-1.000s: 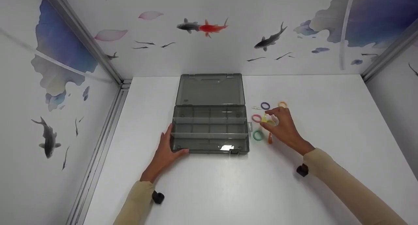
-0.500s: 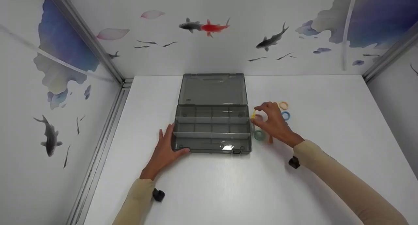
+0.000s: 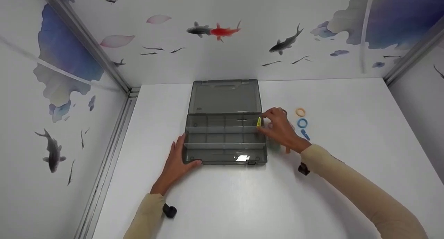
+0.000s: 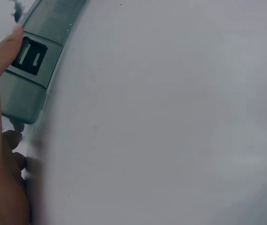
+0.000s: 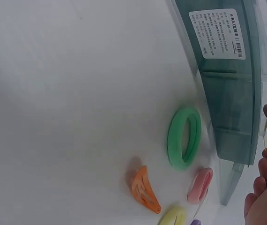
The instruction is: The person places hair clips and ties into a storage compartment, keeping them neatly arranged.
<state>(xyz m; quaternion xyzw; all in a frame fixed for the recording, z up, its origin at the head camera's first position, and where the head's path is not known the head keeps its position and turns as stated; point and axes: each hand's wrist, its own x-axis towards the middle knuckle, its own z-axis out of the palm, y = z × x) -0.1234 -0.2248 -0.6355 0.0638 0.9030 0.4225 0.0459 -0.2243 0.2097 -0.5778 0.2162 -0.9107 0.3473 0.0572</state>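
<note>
My right hand (image 3: 281,129) pinches a yellow hair clip (image 3: 259,121) between thumb and fingertips, upright over the right end of the back row of a grey see-through compartment box (image 3: 222,162). Edge-on, the clip (image 5: 265,135) shows as a thin line in the right wrist view. With its lid (image 3: 225,96) laid back, the box sits on the table. My left hand (image 3: 175,164) holds its front left corner, thumb along the front wall and fingers at the left side. Around the latch area, the left wrist view shows the thumb on the box front (image 4: 25,96).
Right of the box lie an orange hair tie (image 3: 300,108), a blue hair tie (image 3: 298,124) and a blue hair clip (image 3: 305,134). Under my right hand are a green hair tie (image 5: 174,143), a pink one (image 5: 199,187), a yellow one and an orange clip (image 5: 144,190). White patterned walls stand around.
My right hand has carried the yellow hair clip left, from among the hair ties to over the box's right end. The blue tie and blue clip have come into sight. My left hand stays put.
</note>
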